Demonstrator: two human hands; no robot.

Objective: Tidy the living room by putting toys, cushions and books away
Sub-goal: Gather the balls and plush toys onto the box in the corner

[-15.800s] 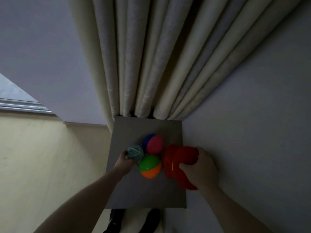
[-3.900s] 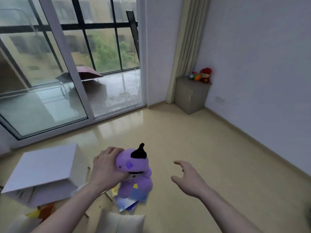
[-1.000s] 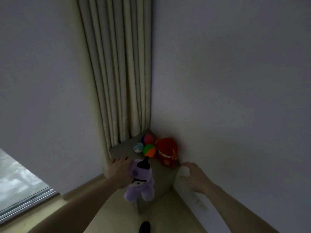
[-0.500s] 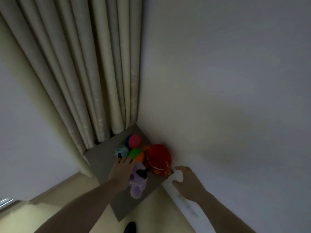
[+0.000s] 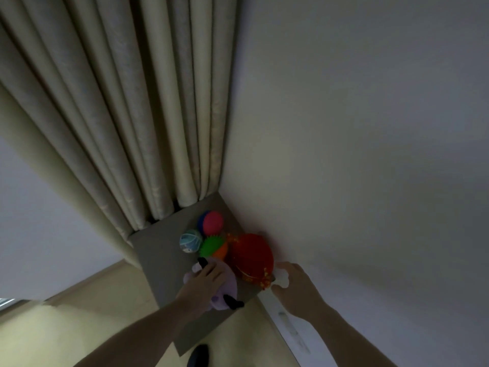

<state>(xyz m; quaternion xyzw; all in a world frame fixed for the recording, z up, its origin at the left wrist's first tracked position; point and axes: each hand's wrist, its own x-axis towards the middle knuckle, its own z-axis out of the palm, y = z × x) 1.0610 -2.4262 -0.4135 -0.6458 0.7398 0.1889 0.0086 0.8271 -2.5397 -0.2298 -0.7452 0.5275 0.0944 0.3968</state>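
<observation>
My left hand grips a purple plush toy with black parts and holds it down on the front of a grey cabinet top. A red plush toy sits just right of it against the wall. Behind them lie a green and orange spiky ball, a pink and blue ball and a pale blue ball. My right hand hovers at the cabinet's right corner beside the red toy, fingers loosely curled, with nothing seen in it.
Cream curtains hang down to the cabinet's back edge. A plain wall runs along its right side. Beige floor lies to the left and below, and my dark shoe shows at the bottom.
My left hand has brought the purple toy further onto the cabinet, close to the balls and the red toy. My right hand has moved nearer the red toy.
</observation>
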